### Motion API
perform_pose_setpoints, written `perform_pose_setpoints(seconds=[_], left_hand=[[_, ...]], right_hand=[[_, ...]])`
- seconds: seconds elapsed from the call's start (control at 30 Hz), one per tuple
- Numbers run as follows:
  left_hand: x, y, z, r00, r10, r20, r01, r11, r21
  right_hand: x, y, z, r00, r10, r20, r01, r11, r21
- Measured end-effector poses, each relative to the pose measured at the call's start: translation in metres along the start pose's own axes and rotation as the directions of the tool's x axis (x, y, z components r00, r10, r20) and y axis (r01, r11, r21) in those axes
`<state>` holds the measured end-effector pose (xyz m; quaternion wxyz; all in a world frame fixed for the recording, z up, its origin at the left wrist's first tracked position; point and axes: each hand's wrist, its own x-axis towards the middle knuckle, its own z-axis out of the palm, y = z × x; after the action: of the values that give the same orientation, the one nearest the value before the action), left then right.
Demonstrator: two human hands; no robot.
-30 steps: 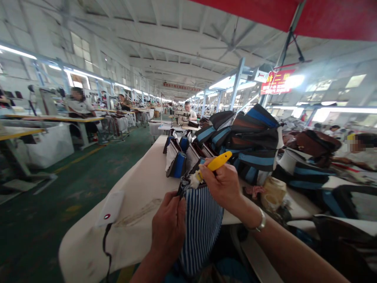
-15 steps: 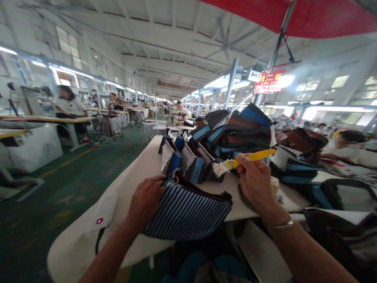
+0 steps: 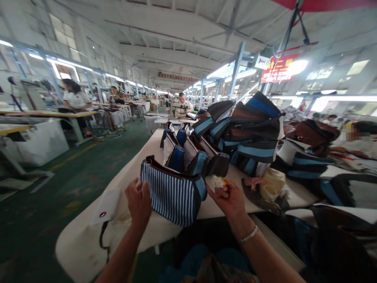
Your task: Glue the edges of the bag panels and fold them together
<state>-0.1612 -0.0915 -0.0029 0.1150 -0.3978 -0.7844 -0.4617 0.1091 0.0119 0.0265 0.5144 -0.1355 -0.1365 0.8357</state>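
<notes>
Bag (image 3: 172, 194) beside left hand (image 3: 139, 206)

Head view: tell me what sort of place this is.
Most likely a factory sewing bags: a sewing machine stands on a table ahead, similar bag pieces are lined up behind the striped bag, and people sit at worktables around the large hall.

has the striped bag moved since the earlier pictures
Yes: judged against the white device, the striped bag has moved leftward and farther in over the table.
</notes>
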Motion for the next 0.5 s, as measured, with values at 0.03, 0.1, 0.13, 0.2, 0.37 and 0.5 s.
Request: perform_pose_setpoints(seconds=[0.03, 0.1, 0.13, 0.2, 0.37, 0.5], left_hand=[[-0.025, 0.008, 0.003, 1.0, 0.004, -0.01, -0.005, 1.0, -0.025], [-0.071, 0.029, 0.012, 0.987, 0.158, -0.001, -0.157, 0.978, -0.14], [-0.089, 0.042, 0.018, 0.974, 0.225, 0.002, -0.221, 0.959, -0.179], [-0.109, 0.067, 0.03, 0.97, 0.24, -0.027, -0.24, 0.948, -0.21], [-0.092, 0.101, 0.044, 0.996, 0.091, 0.012, -0.081, 0.938, -0.336], [-0.08, 0.096, 0.032, 0.983, 0.155, 0.095, -0.103, 0.907, -0.409]], right_hand=[[0.0, 0.003, -0.001, 1.0, 0.007, 0.004, -0.007, 1.0, 0.008], [-0.002, 0.009, -0.002, 1.0, 0.007, 0.012, -0.007, 1.0, 0.0], [-0.004, 0.012, -0.003, 1.0, 0.007, 0.015, -0.007, 1.0, -0.01], [-0.009, 0.017, -0.003, 1.0, 0.012, 0.021, -0.011, 0.999, -0.039], [-0.025, 0.023, 0.003, 0.999, 0.023, 0.031, -0.019, 0.994, -0.11], [-0.038, 0.004, 0.019, 0.999, -0.043, 0.007, 0.043, 0.982, -0.181]])
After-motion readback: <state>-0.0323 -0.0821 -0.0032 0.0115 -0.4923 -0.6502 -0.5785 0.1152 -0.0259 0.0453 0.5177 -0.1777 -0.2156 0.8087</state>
